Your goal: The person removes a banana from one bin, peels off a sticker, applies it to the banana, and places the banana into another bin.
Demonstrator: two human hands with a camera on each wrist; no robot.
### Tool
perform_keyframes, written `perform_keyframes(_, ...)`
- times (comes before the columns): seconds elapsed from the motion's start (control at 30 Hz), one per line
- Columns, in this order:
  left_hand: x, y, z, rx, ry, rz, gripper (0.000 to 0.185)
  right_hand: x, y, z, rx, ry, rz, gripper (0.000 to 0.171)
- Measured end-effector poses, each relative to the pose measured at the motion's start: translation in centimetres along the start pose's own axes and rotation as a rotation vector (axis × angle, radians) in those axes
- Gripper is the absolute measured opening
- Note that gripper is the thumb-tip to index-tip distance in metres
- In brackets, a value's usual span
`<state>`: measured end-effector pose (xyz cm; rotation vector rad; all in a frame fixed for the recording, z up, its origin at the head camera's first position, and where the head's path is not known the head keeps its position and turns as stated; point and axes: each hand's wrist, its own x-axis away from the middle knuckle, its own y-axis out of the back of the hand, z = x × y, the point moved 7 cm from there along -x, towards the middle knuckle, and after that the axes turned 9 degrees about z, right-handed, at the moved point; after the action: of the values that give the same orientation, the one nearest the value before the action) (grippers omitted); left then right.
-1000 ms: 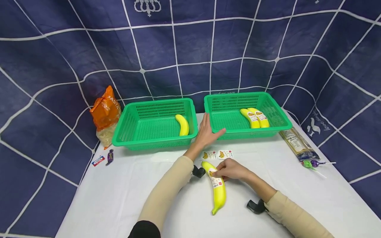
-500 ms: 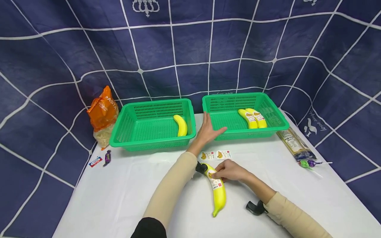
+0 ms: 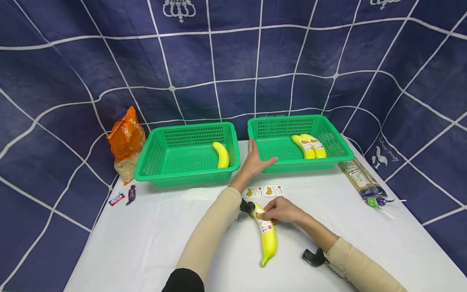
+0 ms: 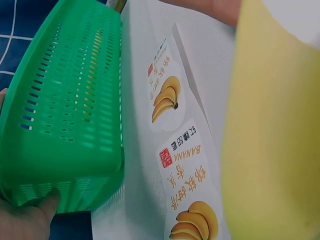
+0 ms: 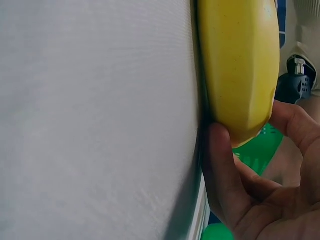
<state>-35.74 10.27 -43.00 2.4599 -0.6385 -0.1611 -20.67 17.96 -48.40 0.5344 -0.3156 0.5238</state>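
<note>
Little has moved since a sec ago: the left arm slid right, so its black wrist mount now covers the far tip of the yellow banana w/ a white label (image 3: 267,235); hands otherwise as before.

Far left, an orange pasta bag printed "PASTA" (image 3: 126,140) stands at the table's far-left corner, w/ a small red-white-blue wrapped sweet (image 3: 116,198) and a purple wrapped sweet (image 3: 131,193) near it on the white tablecloth (image 3: 146,243). Next, the left green plastic basket (image 3: 160,156) holds one plain yellow banana (image 3: 221,154). The left hand (image 3: 254,160) rests w/ fingers straight and spread, thumb out, on the near-left corner of the right green plastic basket (image 3: 270,129), which holds two labelled yellow bananas (image 3: 310,146). Just near of it lies a strip of white stickers (image 3: 264,191) w/ banana pics, red squares, Chinese text and "BANANA". The right hand (image 3: 282,210) pinches the labelled banana's far part, thumb and fingers curled at the label; it lies on the cloth, mid-table, near of the stickers. Far right: a clear printed packet (image 3: 359,176), text unreadable, and wrapped lollipops (image 3: 379,201).
</note>
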Motion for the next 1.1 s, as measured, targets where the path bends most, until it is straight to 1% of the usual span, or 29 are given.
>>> perform_keyframes(0.23, 0.0, 0.3, 0.4, 0.048, 0.001, -0.004, 0.118, 0.0, 0.5, 0.0, 0.003, -0.011, 0.005, 0.027)
perform_keyframes(0.5, 0.0, 0.8, 0.5, 0.053, 0.011, -0.021, 0.119, 0.9, 2.3, 0.6, 0.025, -0.015, 0.016, 0.028)
perform_keyframes(0.67, 0.1, 0.8, 0.3, 0.047, 0.011, -0.024, 0.118, 1.9, 3.9, 1.0, 0.033, -0.012, 0.026, 0.028)
perform_keyframes(0.8, 0.2, 0.7, 0.2, 0.063, 0.009, -0.026, 0.119, 3.0, 5.6, 2.0, 0.069, -0.024, 0.025, 0.028)
perform_keyframes(0.9, 0.2, 0.6, 0.1, 0.086, 0.004, -0.03, 0.119, 3.7, 6.7, 2.7, 0.084, -0.025, 0.03, 0.03)
perform_keyframes(1.1, 0.3, 0.2, 0.1, 0.095, 0.007, -0.03, 0.12, 4.9, 9.0, 4.1, 0.113, -0.01, 0.052, 0.038)
